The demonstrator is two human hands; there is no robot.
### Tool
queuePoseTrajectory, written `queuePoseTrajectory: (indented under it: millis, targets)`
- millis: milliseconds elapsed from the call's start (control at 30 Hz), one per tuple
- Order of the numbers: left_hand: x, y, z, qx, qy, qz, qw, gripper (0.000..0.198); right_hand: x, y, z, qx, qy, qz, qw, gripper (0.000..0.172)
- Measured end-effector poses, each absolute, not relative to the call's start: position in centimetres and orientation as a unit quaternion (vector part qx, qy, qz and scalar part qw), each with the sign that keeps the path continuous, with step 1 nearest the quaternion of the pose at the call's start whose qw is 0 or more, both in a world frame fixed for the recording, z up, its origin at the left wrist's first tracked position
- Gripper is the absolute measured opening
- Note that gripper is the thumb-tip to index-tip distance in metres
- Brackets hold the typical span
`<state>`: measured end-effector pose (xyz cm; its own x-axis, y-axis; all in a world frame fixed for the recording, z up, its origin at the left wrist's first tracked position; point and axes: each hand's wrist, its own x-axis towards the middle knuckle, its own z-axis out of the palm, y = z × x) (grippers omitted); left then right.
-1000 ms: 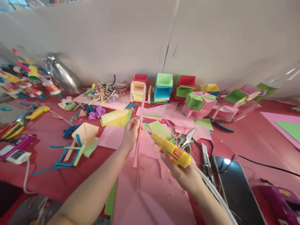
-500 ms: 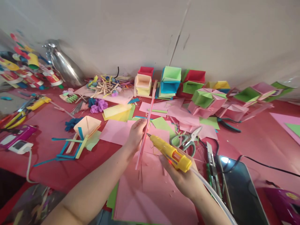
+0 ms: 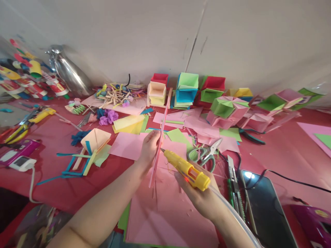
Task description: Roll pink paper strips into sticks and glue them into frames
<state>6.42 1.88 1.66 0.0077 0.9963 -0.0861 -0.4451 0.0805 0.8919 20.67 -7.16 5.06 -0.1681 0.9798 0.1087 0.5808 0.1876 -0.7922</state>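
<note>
**Holding a Paper Strip Against a Glue Gun Nozzle**

**Hand state.** The left hand (image 3: 150, 148) is closed in a pinch on a long pink paper strip (image 3: 163, 119), gripping it near mid-length. The right hand (image 3: 200, 198) is clenched around the grip of a yellow glue gun (image 3: 186, 168); a clear glue stick trails back along the right wrist.

**Position of the work.** The strip stands nearly upright between the two hands, its top end leaning away from the person. It is clear of the counter (image 3: 51, 137) and hangs above the pink sheets (image 3: 168, 213) that lie under both hands. The nozzle points toward the left hand and meets the strip just beside the left fingertips.

**Reason for the hold.** Judged from the posture, pinching close to the nozzle stiffens the thin strip at the contact point, and holding it edge-up exposes one face to the nozzle.

**Nearby items.** Green-handled scissors (image 3: 204, 155) lie just beyond the right hand. Stacked paper boxes (image 3: 186, 86) stand well beyond both hands.

**Change from earlier frames.** One second ago the strip stood straighter, with a visible gap to the nozzle. The gap has since closed, and the strip leans further.
</note>
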Motion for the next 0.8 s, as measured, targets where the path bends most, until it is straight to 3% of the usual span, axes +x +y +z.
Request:
queuePoseTrajectory:
  millis: [800]
  targets:
    - [6.46,1.05,2.04,0.382,0.406,0.526,0.643,0.028,20.75,-7.14,4.85,-0.588,-0.695,0.270,0.312,0.030]
